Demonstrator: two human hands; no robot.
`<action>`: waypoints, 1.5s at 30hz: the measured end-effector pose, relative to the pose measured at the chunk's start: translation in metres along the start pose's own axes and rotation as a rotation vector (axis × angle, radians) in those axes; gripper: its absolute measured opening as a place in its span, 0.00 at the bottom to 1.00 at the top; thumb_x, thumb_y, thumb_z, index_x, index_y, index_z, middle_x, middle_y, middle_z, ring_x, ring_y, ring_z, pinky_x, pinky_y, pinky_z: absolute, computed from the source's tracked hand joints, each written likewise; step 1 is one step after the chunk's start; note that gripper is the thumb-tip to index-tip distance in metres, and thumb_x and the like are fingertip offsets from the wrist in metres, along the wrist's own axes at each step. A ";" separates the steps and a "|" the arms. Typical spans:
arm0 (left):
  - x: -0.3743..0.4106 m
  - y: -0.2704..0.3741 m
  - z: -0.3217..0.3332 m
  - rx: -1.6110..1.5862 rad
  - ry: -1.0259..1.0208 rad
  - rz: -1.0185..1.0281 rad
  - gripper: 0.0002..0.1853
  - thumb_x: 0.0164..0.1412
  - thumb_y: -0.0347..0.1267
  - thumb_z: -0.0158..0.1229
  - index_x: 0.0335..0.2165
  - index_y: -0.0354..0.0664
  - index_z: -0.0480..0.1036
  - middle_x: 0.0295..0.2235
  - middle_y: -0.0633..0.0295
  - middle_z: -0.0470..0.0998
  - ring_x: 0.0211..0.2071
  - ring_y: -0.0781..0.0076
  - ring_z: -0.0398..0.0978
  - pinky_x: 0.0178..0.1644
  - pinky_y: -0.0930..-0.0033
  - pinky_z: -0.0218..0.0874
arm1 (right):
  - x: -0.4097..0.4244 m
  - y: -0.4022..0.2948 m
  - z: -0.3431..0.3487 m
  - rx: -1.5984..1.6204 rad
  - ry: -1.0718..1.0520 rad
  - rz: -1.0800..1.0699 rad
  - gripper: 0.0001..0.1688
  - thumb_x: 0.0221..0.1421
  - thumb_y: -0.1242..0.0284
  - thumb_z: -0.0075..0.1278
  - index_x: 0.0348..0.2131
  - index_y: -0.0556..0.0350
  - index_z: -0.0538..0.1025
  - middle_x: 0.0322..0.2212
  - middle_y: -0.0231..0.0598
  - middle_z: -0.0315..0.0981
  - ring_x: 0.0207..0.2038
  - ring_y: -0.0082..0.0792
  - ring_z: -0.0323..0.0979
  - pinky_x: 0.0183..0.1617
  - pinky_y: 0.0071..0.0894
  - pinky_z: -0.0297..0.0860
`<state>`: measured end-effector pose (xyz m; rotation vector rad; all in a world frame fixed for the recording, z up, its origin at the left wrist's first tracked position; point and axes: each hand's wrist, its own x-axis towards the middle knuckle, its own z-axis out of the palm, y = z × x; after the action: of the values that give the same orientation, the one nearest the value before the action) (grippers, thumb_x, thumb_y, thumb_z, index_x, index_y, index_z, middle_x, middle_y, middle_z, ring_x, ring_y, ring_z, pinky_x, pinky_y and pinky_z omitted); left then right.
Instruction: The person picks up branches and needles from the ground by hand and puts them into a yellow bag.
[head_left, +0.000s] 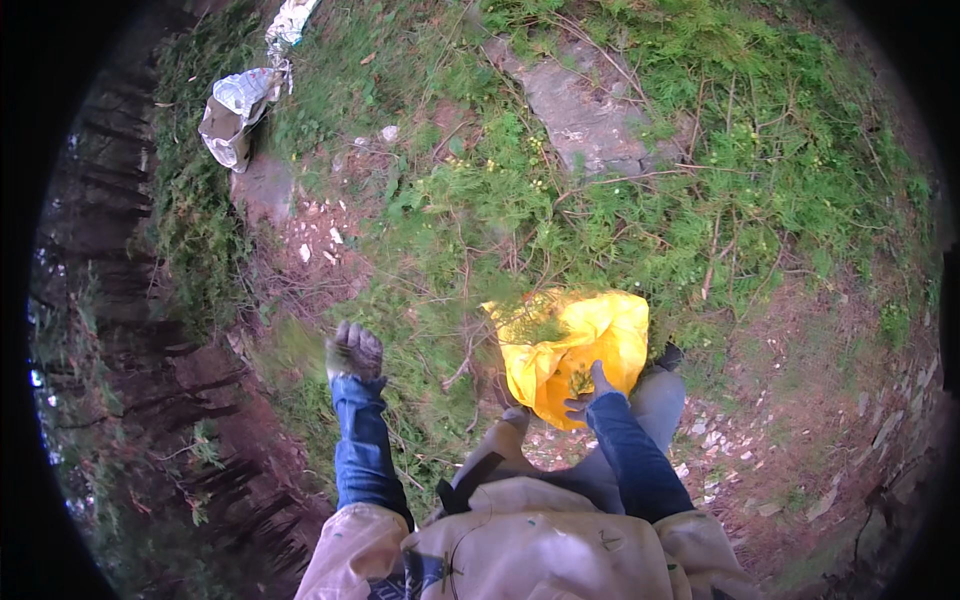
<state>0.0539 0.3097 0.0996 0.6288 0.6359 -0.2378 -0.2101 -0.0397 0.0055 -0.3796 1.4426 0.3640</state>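
My left hand (356, 351) is curled into a fist out to the left. A motion-blurred green conifer sprig (296, 352) sticks out of it on the left side. Between my knees stands a yellow plastic bag (621, 330) with its mouth spread wide. Small greenish pieces, perhaps cones, (581, 380) lie inside it, and green foliage (546, 330) hangs over its far left part. My right hand (598, 390) reaches over the bag's near side, fingers apart; nothing is visible in its grasp.
Cut conifer branches (780, 150) cover much of the ground ahead. A flat grey rock (589, 112) lies among them. At the upper left, a white sack (238, 112) rests near another pale crumpled sack (291, 22). Loose pale stones (712, 442) are scattered at the right.
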 end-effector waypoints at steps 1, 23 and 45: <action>-0.038 -0.025 0.066 0.083 0.248 0.128 0.25 0.58 0.52 0.38 0.38 0.42 0.65 0.29 0.61 0.70 0.31 0.65 0.66 0.32 0.65 0.59 | 0.017 -0.013 -0.001 -0.075 0.182 0.024 0.30 0.53 0.50 0.41 0.51 0.38 0.57 0.44 0.50 0.62 0.41 0.51 0.67 0.44 0.56 0.62; 0.132 -0.318 0.047 2.213 -0.422 0.296 0.39 0.42 0.38 0.60 0.53 0.45 0.52 0.43 0.50 0.67 0.44 0.52 0.66 0.47 0.58 0.58 | 0.079 0.014 0.016 0.146 -0.283 -0.035 0.20 0.53 0.60 0.45 0.41 0.53 0.67 0.27 0.45 0.73 0.24 0.38 0.72 0.28 0.37 0.71; 0.104 -0.315 0.015 1.959 -0.524 0.104 0.17 0.58 0.42 0.38 0.37 0.43 0.67 0.29 0.44 0.73 0.31 0.48 0.72 0.35 0.53 0.61 | -0.038 -0.007 0.109 -0.681 -0.084 -0.899 0.12 0.47 0.72 0.53 0.17 0.60 0.70 0.10 0.34 0.61 0.15 0.19 0.60 0.19 0.26 0.58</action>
<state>0.0194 0.0498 -0.1040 2.3452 -0.3773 -0.9026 -0.1138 0.0040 0.0537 -1.4747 0.9000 0.1132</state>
